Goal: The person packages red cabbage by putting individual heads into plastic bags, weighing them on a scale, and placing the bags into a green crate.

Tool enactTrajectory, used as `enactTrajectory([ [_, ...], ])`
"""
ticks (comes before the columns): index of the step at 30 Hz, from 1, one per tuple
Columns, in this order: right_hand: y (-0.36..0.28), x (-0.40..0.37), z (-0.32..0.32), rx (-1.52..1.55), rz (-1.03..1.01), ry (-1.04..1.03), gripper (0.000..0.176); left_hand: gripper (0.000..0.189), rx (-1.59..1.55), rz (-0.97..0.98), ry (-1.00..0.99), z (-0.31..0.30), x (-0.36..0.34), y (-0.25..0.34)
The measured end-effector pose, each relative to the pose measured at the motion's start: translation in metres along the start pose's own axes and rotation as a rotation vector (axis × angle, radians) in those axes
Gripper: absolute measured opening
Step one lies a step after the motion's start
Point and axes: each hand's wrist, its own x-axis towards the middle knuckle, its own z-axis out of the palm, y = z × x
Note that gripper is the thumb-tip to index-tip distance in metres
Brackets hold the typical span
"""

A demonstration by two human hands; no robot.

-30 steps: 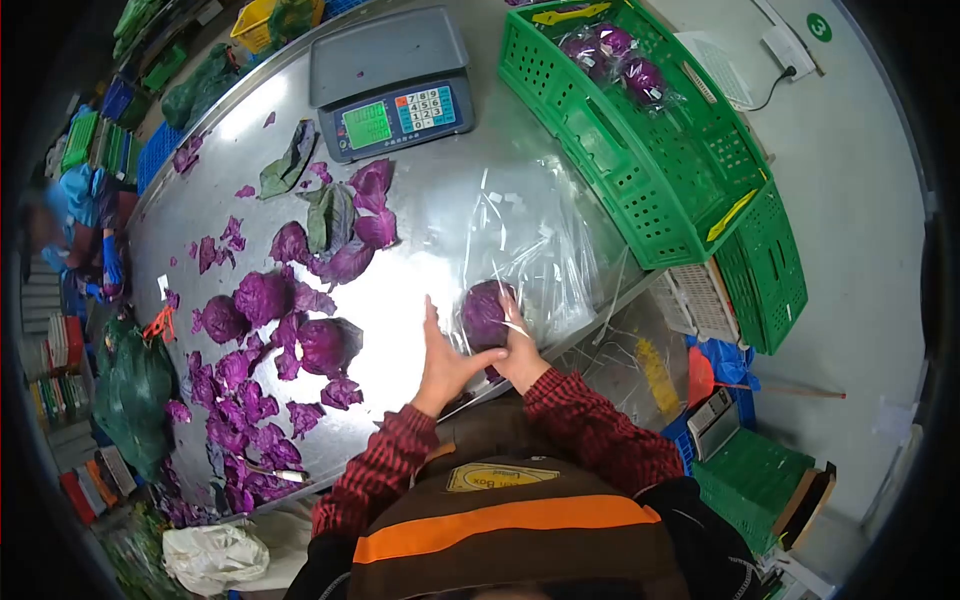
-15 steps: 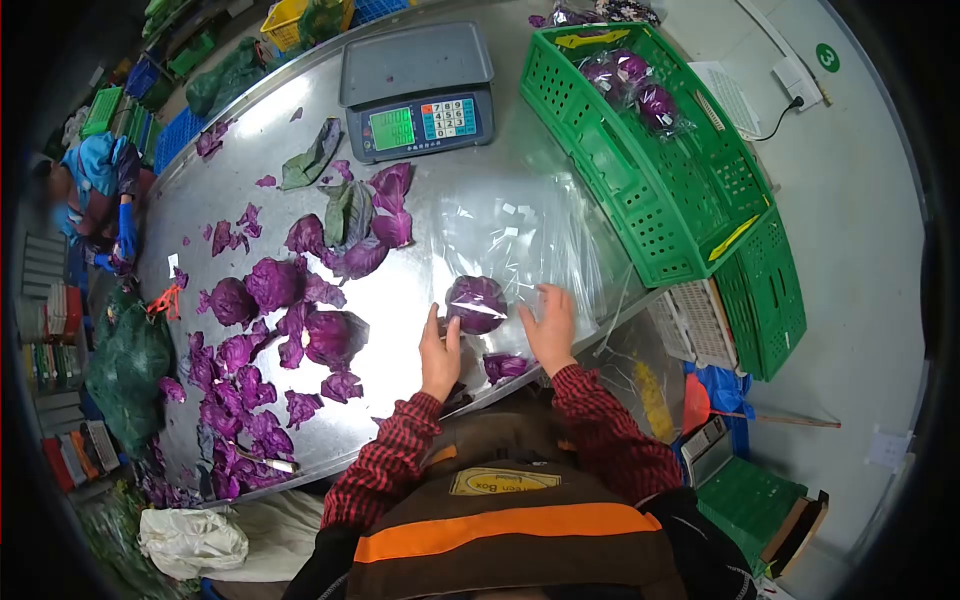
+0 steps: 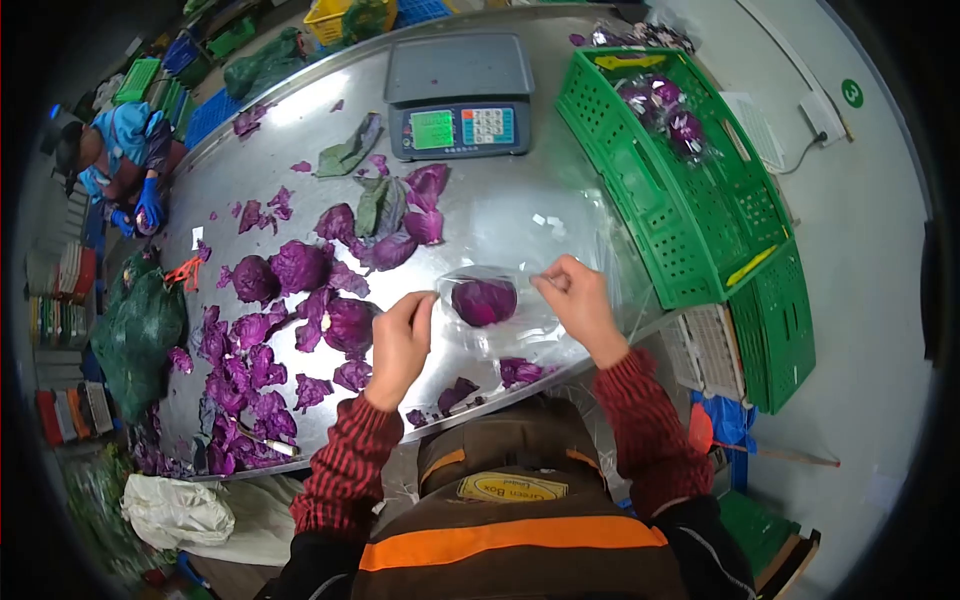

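A red cabbage rests near the front edge of the metal table, covered by clear plastic film. On the cabbage's left, the thumb and fingertips of my left hand pinch one side of the film. My right hand grips the film's other side, raised at the cabbage's upper right. Between the two hands the plastic is drawn out. Loose purple leaves lie just below the cabbage. Whether the film is a sheet or a bag is hard to see.
A digital scale stands at the back. To the right is a green crate with wrapped cabbages. Whole cabbages, leaves and a knife lie on the left. A blue-gloved person works at the far left.
My hands have gone from flanking the cabbage with spread fingers to pinching the film and pulling it wider. The camera view has shifted slightly.
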Motion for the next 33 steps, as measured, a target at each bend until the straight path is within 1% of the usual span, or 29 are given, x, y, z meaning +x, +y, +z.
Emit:
enactTrajectory([
  [1, -0.013, -0.002, -0.008, -0.064, 0.019, -0.066, 0.019, 0.019, -0.111, -0.174, -0.062, -0.012, -0.007, 0.016],
  [2, -0.011, -0.005, -0.009, -0.059, 0.023, -0.087, 0.019, 0.020, -0.121, -0.149, -0.060, -0.017, -0.010, 0.011],
  [4, -0.009, 0.001, -0.011, -0.040, 0.110, -0.199, 0.019, 0.022, -0.186, -0.326, -0.203, -0.029, -0.008, -0.003],
  [5, -0.012, 0.003, -0.009, -0.041, 0.094, -0.208, 0.019, 0.022, -0.192, -0.349, -0.203, -0.028, -0.013, -0.008],
  [6, -0.015, 0.002, -0.007, -0.098, 0.116, -0.267, 0.020, 0.023, -0.200, -0.378, -0.207, -0.025, -0.020, -0.014],
  [7, -0.021, -0.004, -0.005, -0.156, 0.148, -0.334, 0.020, 0.025, -0.274, -0.407, -0.309, -0.030, -0.023, -0.018],
  [8, -0.027, -0.010, -0.003, -0.158, 0.148, -0.354, 0.020, 0.025, -0.279, -0.424, -0.300, -0.032, -0.028, -0.021],
  [10, -0.047, -0.023, 0.002, -0.560, -0.311, 0.041, 0.021, 0.031, -0.511, -0.517, -0.309, -0.037, -0.036, -0.023],
  [11, -0.065, -0.028, 0.005, -0.558, -0.314, 0.023, 0.021, 0.037, -0.498, -0.525, -0.366, -0.044, -0.037, -0.024],
  [13, -0.100, -0.034, 0.016, -0.359, -0.456, -0.106, 0.022, 0.037, -0.500, -0.525, -0.380, -0.050, -0.040, -0.021],
  [14, -0.105, -0.038, 0.027, -0.361, -0.461, -0.113, 0.022, 0.038, -0.498, -0.514, -0.405, -0.052, -0.042, -0.021],
  [16, -0.107, -0.046, 0.049, -0.145, -0.443, -0.457, 0.021, 0.040, -0.510, -0.518, -0.432, -0.054, -0.042, -0.024],
  [20, -0.113, -0.053, 0.063, -0.132, -0.468, -0.517, 0.020, 0.046, -0.542, -0.475, -0.369, -0.048, -0.044, -0.025],
  [22, -0.112, -0.055, 0.066, -0.258, -0.512, -0.496, 0.020, 0.048, -0.519, -0.471, -0.353, -0.046, -0.043, -0.022],
  [23, -0.114, -0.056, 0.068, -0.262, -0.515, -0.498, 0.020, 0.047, -0.526, -0.462, -0.330, -0.043, -0.045, -0.023],
  [25, -0.116, -0.057, 0.069, -0.395, -0.589, -0.485, 0.017, 0.048, -0.518, -0.444, -0.324, -0.040, -0.046, -0.026],
  [26, -0.113, -0.056, 0.068, -0.400, -0.591, -0.482, 0.017, 0.048, -0.503, -0.427, -0.323, -0.039, -0.046, -0.027],
  [27, -0.105, -0.054, 0.064, -0.157, -0.536, -0.515, 0.015, 0.048, -0.505, -0.420, -0.327, -0.037, -0.048, -0.028],
  [28, -0.100, -0.048, 0.055, 0.084, -0.484, -0.541, 0.013, 0.050, -0.581, -0.413, -0.335, -0.035, -0.051, -0.029],
  [29, -0.097, -0.049, 0.037, 0.414, -0.188, -0.493, 0.010, 0.052, -0.645, -0.385, -0.321, -0.039, -0.047, -0.030],
  [30, -0.125, -0.052, 0.003, 0.493, 0.081, -0.235, 0.007, 0.053, -0.682, -0.394, -0.359, -0.041, -0.044, -0.035],
  [31, -0.114, -0.060, -0.030, 0.885, 0.256, 0.033, 0.011, 0.049, -0.668, -0.365, -0.343, -0.043, -0.045, -0.040],
  [32, -0.088, -0.059, -0.082, 1.684, 0.182, -0.242, 0.015, 0.047, -0.602, -0.323, -0.358, -0.046, -0.043, -0.045],
  [33, -0.091, -0.078, -0.110, 1.800, 0.080, 0.007, 0.017, 0.047, -0.579, -0.307, -0.392, -0.052, -0.041, -0.042],
])
